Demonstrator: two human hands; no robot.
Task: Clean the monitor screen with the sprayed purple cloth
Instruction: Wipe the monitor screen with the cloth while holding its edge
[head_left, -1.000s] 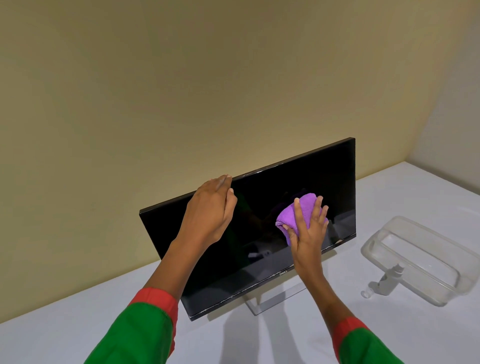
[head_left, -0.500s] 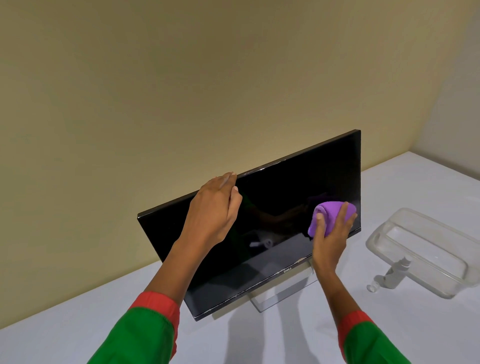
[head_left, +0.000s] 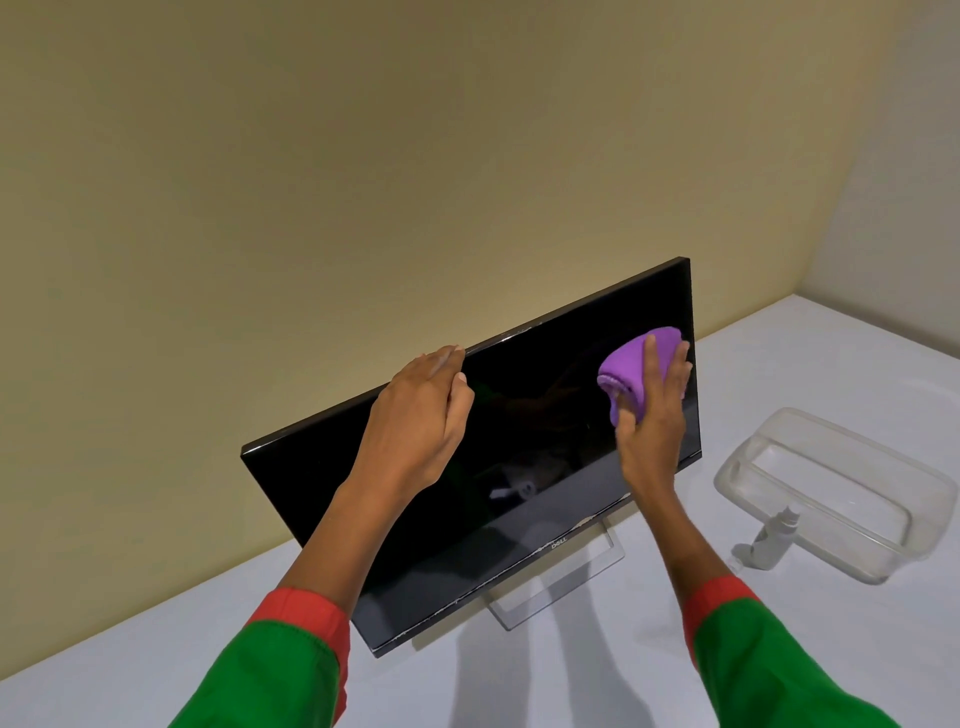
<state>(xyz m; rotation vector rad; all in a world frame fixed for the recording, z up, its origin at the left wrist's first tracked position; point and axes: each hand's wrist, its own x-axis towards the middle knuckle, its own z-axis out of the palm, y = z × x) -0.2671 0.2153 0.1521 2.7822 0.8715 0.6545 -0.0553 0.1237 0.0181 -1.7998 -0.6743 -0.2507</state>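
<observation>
The right hand (head_left: 652, 415) presses the bunched purple cloth (head_left: 631, 371) flat against the monitor screen (head_left: 519, 441), its grip closed over the wad, at the upper right corner. Unwiped glass stretches leftward from that grip along the screen's long axis. Farther left, the left hand (head_left: 421, 415) clasps the top edge, steadying the backward-tilted panel.

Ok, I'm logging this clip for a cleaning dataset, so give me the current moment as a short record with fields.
monitor: black screen, off, tilted back on its stand
left hand: gripping the monitor's top edge
right hand: pressing the purple cloth against the screen's upper right area
clear tub: on the white table, right of the monitor
spray bottle: lying against the tub's near side
</observation>
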